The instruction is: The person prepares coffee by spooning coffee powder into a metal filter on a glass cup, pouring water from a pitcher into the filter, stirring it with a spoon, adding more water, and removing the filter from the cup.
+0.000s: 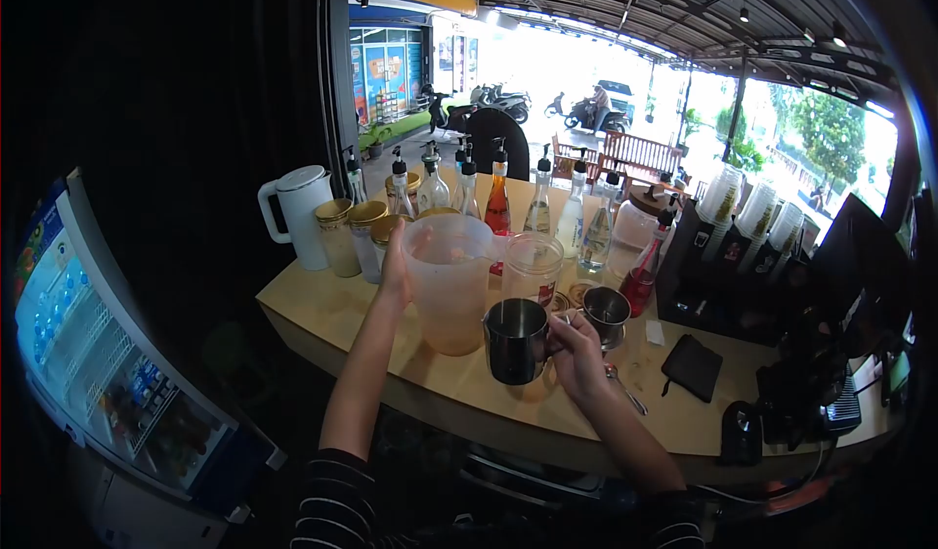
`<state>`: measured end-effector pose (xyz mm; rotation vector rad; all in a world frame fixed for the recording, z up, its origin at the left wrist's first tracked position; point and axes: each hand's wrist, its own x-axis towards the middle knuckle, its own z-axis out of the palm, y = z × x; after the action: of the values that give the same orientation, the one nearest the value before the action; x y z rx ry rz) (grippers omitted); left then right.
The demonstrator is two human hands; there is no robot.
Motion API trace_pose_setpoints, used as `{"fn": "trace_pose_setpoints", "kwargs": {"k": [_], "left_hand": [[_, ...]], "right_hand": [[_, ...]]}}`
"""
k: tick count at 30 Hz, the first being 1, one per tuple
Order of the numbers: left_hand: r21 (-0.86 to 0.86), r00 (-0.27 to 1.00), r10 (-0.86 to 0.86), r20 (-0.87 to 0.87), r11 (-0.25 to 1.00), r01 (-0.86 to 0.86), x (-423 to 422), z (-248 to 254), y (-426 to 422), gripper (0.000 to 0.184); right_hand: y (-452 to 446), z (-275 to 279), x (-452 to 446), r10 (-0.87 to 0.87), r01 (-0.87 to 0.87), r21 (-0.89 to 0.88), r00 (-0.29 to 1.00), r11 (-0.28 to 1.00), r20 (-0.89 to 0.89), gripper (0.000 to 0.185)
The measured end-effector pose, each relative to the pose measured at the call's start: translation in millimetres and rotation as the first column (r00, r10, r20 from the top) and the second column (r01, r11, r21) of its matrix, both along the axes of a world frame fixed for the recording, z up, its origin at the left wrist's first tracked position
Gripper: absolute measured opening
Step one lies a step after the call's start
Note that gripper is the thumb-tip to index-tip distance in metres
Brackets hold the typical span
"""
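My left hand (396,271) is wrapped around the left side of a translucent plastic pitcher (447,280), upright, with a brownish tint near its base. Its handle points right. In my right hand (578,354) is the handle of a dark, shiny metal milk jug (516,342), held upright just right of the pitcher's lower part. What is inside the jug I cannot make out. Behind it stands a clear plastic jar (532,268). A metal cup (606,315) stands close beyond my right hand, and a spoon (630,391) lies to its right.
Several pump bottles (498,197) line the back of the wooden counter (322,300). A white jug (303,217) and gold-lidded jars (337,241) are at left. Stacked cups (721,195), a black pouch (692,363) and a screen are at right. A lit drinks fridge (107,344) stands left.
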<state>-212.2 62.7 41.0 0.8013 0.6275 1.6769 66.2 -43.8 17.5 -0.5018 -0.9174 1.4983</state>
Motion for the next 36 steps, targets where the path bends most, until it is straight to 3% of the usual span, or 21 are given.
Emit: {"fn": "trace_pose_setpoints", "kwargs": {"k": [3, 5, 8, 12, 14, 23, 29, 36], "left_hand": [[-0.034, 0.996, -0.074, -0.059, 0.997, 0.072, -5.0, 5.7, -3.6, 0.048], [-0.053, 0.999, 0.01, -0.043, 0.999, -0.012, -11.7, -1.7, 5.9, 0.04], [0.036, 0.995, 0.043, -0.093, 0.999, -0.04, -21.6, -13.9, 12.3, 0.046], [0.034, 0.99, -0.007, -0.138, 0.999, 0.012, -15.9, 3.6, -16.5, 0.048], [0.112, 0.948, 0.032, -0.317, 0.994, 0.004, -13.2, 12.5, -29.1, 0.053], [0.17, 0.798, 0.163, -0.581, 0.982, -0.077, -16.0, 29.3, -75.0, 0.042], [0.334, 0.699, 0.305, -0.647, 0.937, -0.1, -27.5, 16.3, -75.8, 0.033], [0.345, 0.672, 0.326, -0.665, 0.932, -0.111, -24.7, 26.4, -88.4, 0.033]], "right_hand": [[-6.7, -12.7, -2.1, -0.016, 0.016, 0.011, 0.999, 1.0, 0.038, 0.011], [-9.8, -17.1, -4.3, -0.029, 0.029, 0.004, 0.999, 1.0, 0.03, 0.012], [-13.0, -23.5, -7.4, -0.051, 0.052, -0.04, 0.998, 0.998, 0.043, 0.012], [-9.0, -34.4, -12.3, -0.026, 0.026, -0.024, 1.0, 0.999, 0.008, 0.015], [-6.8, -39.6, -15.3, -0.026, 0.026, -0.04, 1.0, 0.999, -0.006, 0.015], [-2.6, -52.4, -29.3, -0.006, 0.003, -0.091, 1.0, 0.996, -0.03, 0.015], [2.0, -53.3, -42.5, -0.008, 0.006, -0.099, 1.0, 0.995, -0.018, 0.019], [3.6, -49.1, -50.2, -0.018, 0.019, -0.115, 1.0, 0.993, 0.011, 0.021]]}}
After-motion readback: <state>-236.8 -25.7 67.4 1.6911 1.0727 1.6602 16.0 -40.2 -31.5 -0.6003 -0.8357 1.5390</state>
